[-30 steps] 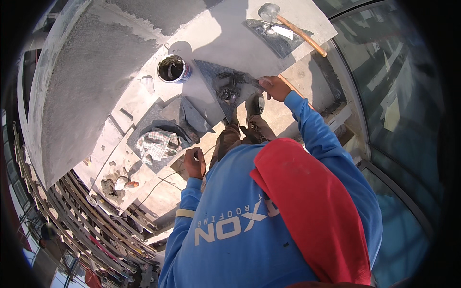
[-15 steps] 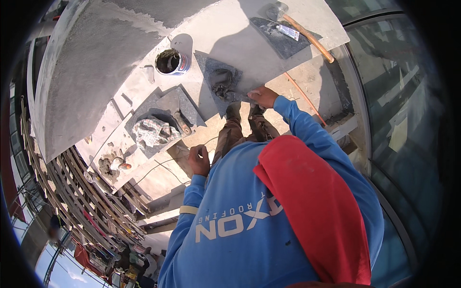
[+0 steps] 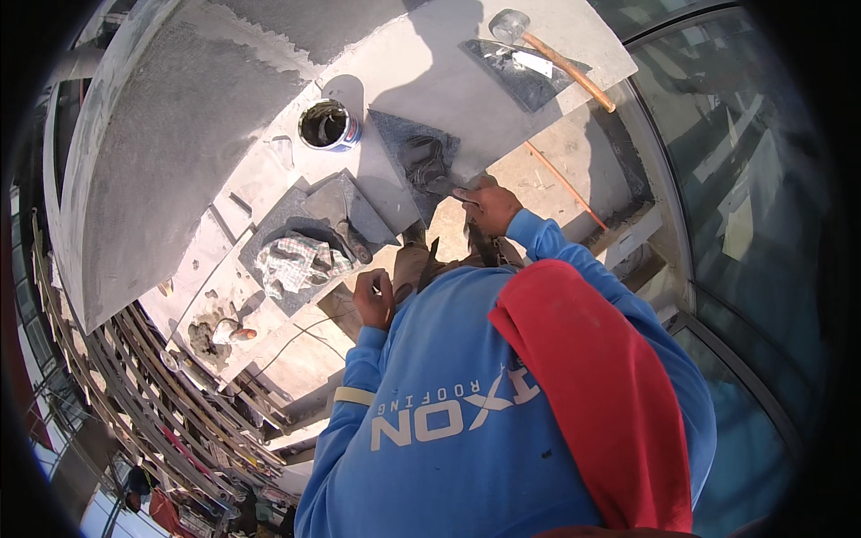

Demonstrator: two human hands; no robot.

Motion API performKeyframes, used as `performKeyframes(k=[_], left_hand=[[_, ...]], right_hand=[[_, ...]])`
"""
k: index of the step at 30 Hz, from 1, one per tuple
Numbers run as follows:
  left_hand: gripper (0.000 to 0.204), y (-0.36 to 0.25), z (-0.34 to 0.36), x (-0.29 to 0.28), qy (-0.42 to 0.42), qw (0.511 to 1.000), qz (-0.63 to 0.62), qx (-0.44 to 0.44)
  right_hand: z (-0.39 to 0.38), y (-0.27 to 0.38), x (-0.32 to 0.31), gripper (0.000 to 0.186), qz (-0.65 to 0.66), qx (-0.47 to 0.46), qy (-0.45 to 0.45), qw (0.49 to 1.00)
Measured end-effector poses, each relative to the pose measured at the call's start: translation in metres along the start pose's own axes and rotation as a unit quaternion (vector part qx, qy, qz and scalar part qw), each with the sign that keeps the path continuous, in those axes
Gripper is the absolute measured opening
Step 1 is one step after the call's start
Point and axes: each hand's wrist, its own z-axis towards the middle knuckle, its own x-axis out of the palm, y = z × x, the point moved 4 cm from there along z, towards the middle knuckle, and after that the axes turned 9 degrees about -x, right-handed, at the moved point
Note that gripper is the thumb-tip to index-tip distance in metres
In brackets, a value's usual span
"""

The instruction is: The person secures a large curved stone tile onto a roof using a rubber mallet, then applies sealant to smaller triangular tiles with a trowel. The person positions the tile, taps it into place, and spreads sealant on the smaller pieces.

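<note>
My right hand [image 3: 491, 208] is closed around a putty knife [image 3: 445, 186], its blade touching a dark paste [image 3: 421, 157] spread on a dark grey tile [image 3: 391, 133]. This tile lies at the near edge of a pale stone slab. Close to my body, my left hand [image 3: 373, 300] is loosely curled, and nothing shows in it. Beyond it, a checked cloth [image 3: 291, 264] and a trowel [image 3: 350, 235] rest on dark tiles [image 3: 260, 235]. An open tin [image 3: 328, 125], dark inside, stands upright on the slab.
At the far right, a mallet [image 3: 565, 67] with a wooden handle and a white tube [image 3: 533, 63] lie over another dark tile. A large grey panel [image 3: 170, 134] rises at left. Glass panes [image 3: 744, 179] line the right. Long poles [image 3: 161, 394] are stacked at lower left.
My right hand has shifted slightly nearer to me, and the putty knife's blade now shows at the paste. My left hand stays curled in about the same place. The view has tilted slightly.
</note>
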Motion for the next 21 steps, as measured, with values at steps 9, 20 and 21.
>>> performKeyframes(k=[9,20,21], left_hand=[[0.054,0.062,-0.061,-0.152,0.18,0.973,0.017,0.144],[0.066,0.089,-0.067,-0.141,0.32,0.857,0.142,0.378],[0.066,0.091,-0.065,-0.139,0.325,0.852,0.145,0.384]], right_hand=[[0.015,0.051,-0.001,0.038,-0.007,0.064,-0.068,0.996],[-0.026,0.055,0.036,0.045,0.537,0.249,-0.18,0.786],[-0.035,0.062,0.05,0.045,0.595,0.267,-0.192,0.734]])
